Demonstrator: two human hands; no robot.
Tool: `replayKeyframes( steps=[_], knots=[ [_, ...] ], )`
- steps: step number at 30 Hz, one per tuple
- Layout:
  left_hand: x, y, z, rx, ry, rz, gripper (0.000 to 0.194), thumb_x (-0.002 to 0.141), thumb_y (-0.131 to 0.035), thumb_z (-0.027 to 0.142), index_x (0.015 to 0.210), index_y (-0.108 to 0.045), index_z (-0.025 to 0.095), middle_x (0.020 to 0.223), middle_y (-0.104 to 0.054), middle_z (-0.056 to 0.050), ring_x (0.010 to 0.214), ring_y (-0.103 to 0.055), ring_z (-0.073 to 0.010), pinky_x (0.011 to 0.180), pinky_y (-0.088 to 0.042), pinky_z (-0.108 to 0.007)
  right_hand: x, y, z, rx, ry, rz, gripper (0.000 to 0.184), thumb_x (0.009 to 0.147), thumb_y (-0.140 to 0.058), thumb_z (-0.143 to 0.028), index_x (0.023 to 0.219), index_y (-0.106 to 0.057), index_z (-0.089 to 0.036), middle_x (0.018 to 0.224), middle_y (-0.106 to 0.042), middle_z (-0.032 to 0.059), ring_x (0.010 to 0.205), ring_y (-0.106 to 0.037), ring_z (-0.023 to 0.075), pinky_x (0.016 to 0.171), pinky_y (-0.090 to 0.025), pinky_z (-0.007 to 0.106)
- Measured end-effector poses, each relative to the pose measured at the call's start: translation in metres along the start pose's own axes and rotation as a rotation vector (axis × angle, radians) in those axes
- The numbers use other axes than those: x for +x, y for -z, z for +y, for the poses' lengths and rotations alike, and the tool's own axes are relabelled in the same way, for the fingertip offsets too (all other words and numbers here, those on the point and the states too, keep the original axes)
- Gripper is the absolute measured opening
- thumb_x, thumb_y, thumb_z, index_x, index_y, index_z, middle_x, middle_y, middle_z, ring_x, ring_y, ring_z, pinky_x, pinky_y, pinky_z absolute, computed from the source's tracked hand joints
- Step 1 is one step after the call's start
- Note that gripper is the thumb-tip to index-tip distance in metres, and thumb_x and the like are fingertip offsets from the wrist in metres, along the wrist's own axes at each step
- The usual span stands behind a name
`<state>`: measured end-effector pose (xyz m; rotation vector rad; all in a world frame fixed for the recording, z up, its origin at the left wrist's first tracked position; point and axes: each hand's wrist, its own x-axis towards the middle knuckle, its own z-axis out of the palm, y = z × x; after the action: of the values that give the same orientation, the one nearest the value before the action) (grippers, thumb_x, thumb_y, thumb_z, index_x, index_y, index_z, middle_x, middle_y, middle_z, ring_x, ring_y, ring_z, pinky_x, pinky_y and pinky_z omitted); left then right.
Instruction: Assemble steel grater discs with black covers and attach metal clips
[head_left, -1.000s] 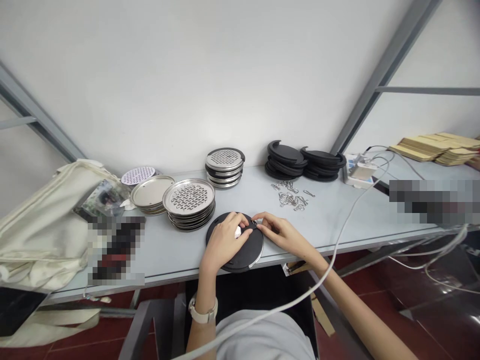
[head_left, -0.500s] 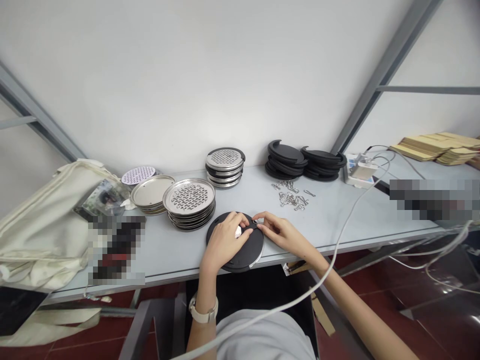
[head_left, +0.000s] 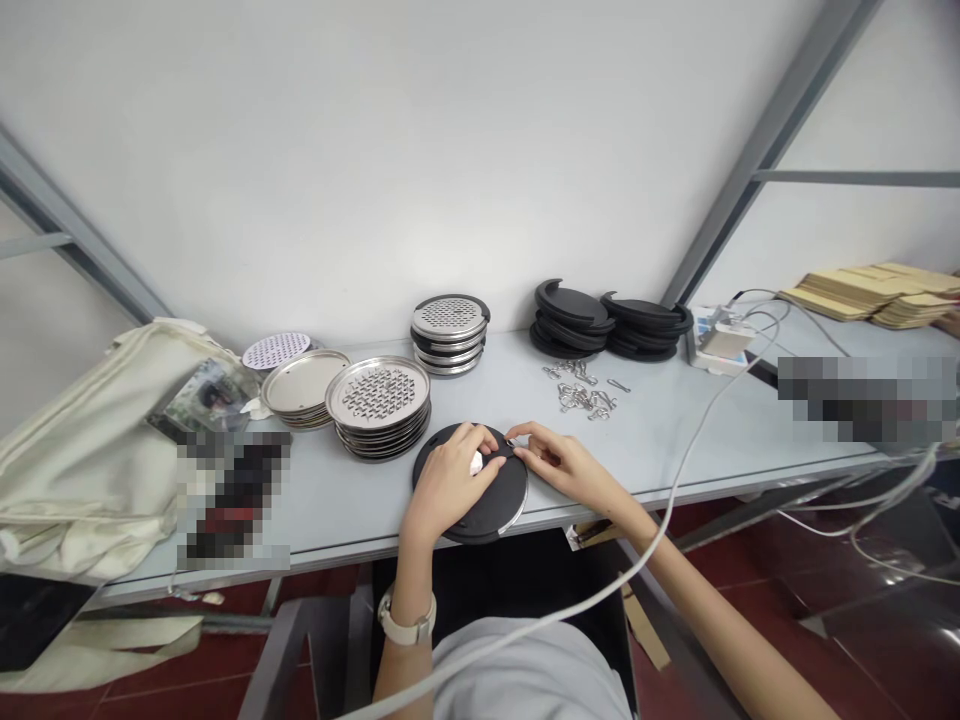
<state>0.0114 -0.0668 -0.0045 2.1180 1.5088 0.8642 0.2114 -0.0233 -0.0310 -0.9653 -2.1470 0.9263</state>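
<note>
A black round disc (head_left: 501, 503) with a silvery metal rim showing on its near right side lies at the table's front edge. My left hand (head_left: 450, 478) rests on top with curled fingers, gripping it. A small white piece (head_left: 476, 463), perhaps crumpled paper, peeks out between thumb and fingers. At the disc's far right edge, my right hand (head_left: 553, 462) pinches a small shiny metal clip (head_left: 510, 443) between thumb and index finger; most of it is hidden. Behind that hand lie several loose metal spring hooks (head_left: 589, 400).
Stacked metal grater discs (head_left: 382, 440) and plain metal discs (head_left: 304, 385) stand left. Assembled graters (head_left: 450, 345) and black round holders (head_left: 574, 325) stand along the wall. A white cable (head_left: 675, 480) crosses over my right forearm. A cloth bag (head_left: 90, 430) lies far left.
Hardly anything differs. Both hands stay in place on the disc, and the metal clip at my right fingertips shows only a slight shift.
</note>
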Motion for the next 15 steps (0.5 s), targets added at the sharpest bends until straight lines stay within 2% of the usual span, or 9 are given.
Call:
replayKeyframes(
  steps=[15],
  knots=[
    [0.0002, 0.0001, 0.0006, 0.006, 0.006, 0.001, 0.006, 0.087, -0.055, 0.029, 0.09, -0.056, 0.024, 0.093, -0.06, 0.002, 0.088, -0.058, -0.0154, 0.082, -0.043, -0.029, 0.0, 0.0026, -0.0042, 0.003, -0.015, 0.015, 0.033, 0.094, -0.045, -0.043, 0.113, -0.06, -0.021, 0.06, -0.031, -0.0058, 0.054, -0.033, 0.0107, 0.053, -0.029, 0.023]
  ],
)
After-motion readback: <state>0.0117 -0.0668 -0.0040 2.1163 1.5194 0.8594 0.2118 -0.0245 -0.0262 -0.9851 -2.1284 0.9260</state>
